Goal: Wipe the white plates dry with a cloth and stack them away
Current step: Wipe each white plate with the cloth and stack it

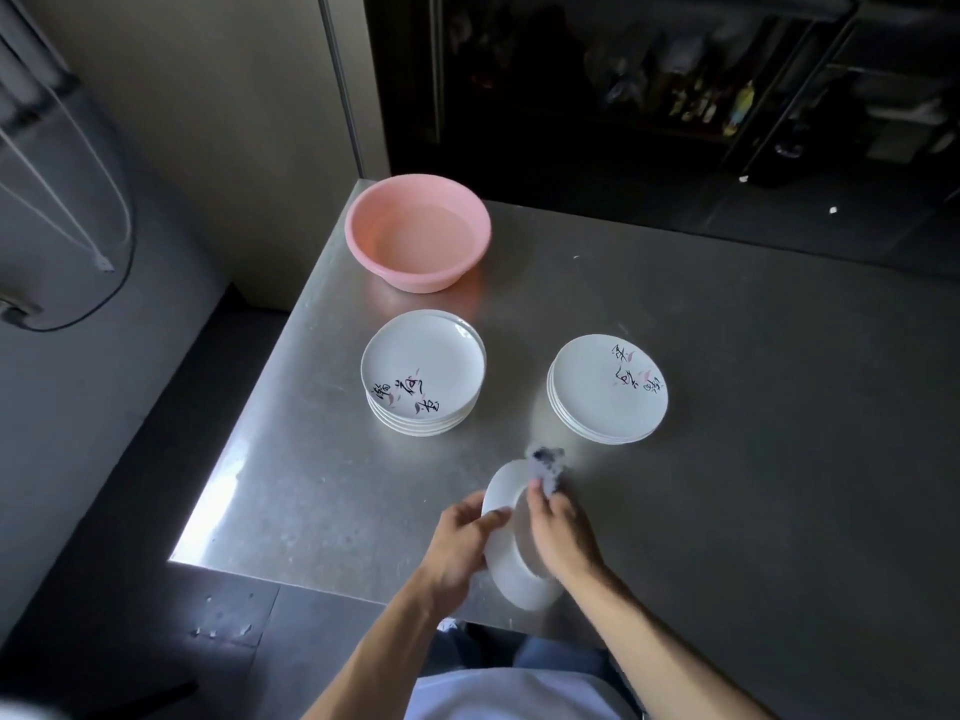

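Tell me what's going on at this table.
A person is drying a white plate, held tilted on edge over the near part of the metal table. The left hand grips the plate's rim, and the right hand holds a cloth against its face. Farther back sit a left stack and a right stack of white plates. Which one is already dried cannot be told. A pink basin stands beyond the left stack.

Both forearms are reaching forward; the left hand (467, 543) is gripping the plate (514, 576), the right hand (558, 527) is pinching the cloth (545, 467).
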A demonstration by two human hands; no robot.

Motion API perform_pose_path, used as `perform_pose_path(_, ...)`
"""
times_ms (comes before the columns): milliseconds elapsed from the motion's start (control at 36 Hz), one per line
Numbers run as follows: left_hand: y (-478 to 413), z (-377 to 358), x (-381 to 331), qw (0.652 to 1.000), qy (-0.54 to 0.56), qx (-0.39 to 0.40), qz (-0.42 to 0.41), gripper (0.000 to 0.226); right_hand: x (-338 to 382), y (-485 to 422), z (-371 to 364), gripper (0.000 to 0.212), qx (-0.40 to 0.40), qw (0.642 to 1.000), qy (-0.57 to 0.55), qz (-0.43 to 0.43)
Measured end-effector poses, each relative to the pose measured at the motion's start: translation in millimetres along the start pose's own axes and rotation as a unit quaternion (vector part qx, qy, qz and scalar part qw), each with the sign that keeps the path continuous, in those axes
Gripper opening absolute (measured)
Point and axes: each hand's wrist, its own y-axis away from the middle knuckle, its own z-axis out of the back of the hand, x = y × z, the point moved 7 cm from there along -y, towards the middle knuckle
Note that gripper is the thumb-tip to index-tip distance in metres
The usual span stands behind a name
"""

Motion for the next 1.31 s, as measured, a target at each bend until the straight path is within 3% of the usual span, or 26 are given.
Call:
perform_pose_path(56, 1, 1, 0, 1.0, -0.002, -0.005, -0.002, 0.021, 31, 25, -4, 0.049, 0.023, 0.976, -0.002, 0.217)
perform_pose_path(111, 2, 5, 0, 1.0, 0.005, -0.016, -0.016, 0.02, 37, 39, -20, 0.051, 0.088, 0.935, 0.04, 0.341)
perform_pose_path(139, 3, 6, 1, 0.999, 0.016, -0.018, -0.022, 0.018, 33, 36, -22, 0.049, 0.101, 0.933, 0.051, 0.342)
perform_pose_path(194, 4, 5, 4, 0.999, 0.047, -0.014, -0.025, 0.015, 25, 20, -16, 0.045, 0.049, 0.959, 0.033, 0.277)
perform_pose_path(250, 2, 3, 7, 0.997, 0.067, -0.016, -0.027, 0.02, 10, 1, -3, 0.037, -0.015, 0.993, -0.025, 0.116)
perform_pose_path(306, 0, 5, 6, 0.996, 0.079, -0.036, -0.024, 0.021, -5, -10, 4, 0.039, -0.028, 0.995, -0.074, -0.052)
perform_pose_path(361, -3, 8, 2, 0.996, 0.071, -0.051, -0.023, 0.03, -7, -11, 4, 0.046, -0.016, 0.99, -0.092, -0.103)
perform_pose_path(444, -5, 8, -7, 0.999, 0.024, -0.039, -0.027, 0.038, 6, -4, 3, 0.047, 0.0, 0.996, -0.073, -0.044)
perform_pose_path(556, -5, 11, -8, 0.998, -0.035, -0.039, -0.044, 0.021, 43, 18, -9, 0.047, 0.053, 0.971, -0.011, 0.234)
perform_pose_path(611, -4, 14, -6, 0.998, -0.031, -0.039, -0.048, 0.017, 38, 17, -16, 0.049, 0.09, 0.952, 0.056, 0.287)
perform_pose_path(694, -3, 12, -4, 0.999, -0.009, -0.017, -0.034, 0.021, 16, 2, -5, 0.04, 0.002, 0.969, 0.073, 0.235)
perform_pose_path(750, -3, 10, -5, 0.999, -0.003, -0.013, -0.03, 0.023, -6, -6, 4, 0.037, -0.028, 0.996, 0.053, 0.071)
perform_pose_path(778, -3, 9, -6, 0.999, -0.002, -0.014, -0.031, 0.023, -11, -5, 4, 0.041, -0.026, 0.998, 0.059, 0.028)
perform_pose_path(806, -4, 9, -6, 0.999, 0.001, -0.015, -0.03, 0.023, -9, -2, 2, 0.043, -0.032, 0.997, 0.061, 0.045)
perform_pose_path(861, -4, 9, -5, 0.999, 0.005, -0.02, -0.026, 0.021, 9, 14, -5, 0.05, -0.021, 0.985, 0.051, 0.164)
perform_pose_path(944, -4, 11, -3, 0.999, 0.01, -0.023, -0.043, 0.017, 27, 36, -17, 0.06, 0.053, 0.953, 0.073, 0.29)
perform_pose_path(1028, -3, 7, -1, 0.995, 0.06, -0.018, -0.075, 0.022, 25, 21, -12, 0.051, 0.023, 0.961, 0.071, 0.266)
perform_pose_path(1083, -5, 5, 2, 0.993, 0.098, -0.03, -0.059, 0.023, 24, 7, -1, 0.049, -0.013, 0.986, 0.007, 0.168)
perform_pose_path(1167, -8, 3, -3, 0.992, 0.109, -0.039, -0.046, 0.03, 25, -4, 8, 0.038, -0.043, 0.994, -0.08, 0.063)
perform_pose_path(1194, -8, 1, -6, 0.994, 0.096, -0.028, -0.047, 0.036, 32, -1, 8, 0.036, -0.033, 0.993, -0.087, 0.07)
perform_pose_path(1250, -4, -4, -11, 0.998, 0.044, -0.002, -0.047, 0.039, 53, 9, 4, 0.034, -0.002, 0.982, -0.085, 0.169)
perform_pose_path(1306, 0, -7, -11, 0.999, 0.006, 0.015, -0.05, 0.026, 62, 20, -9, 0.042, 0.037, 0.96, -0.004, 0.279)
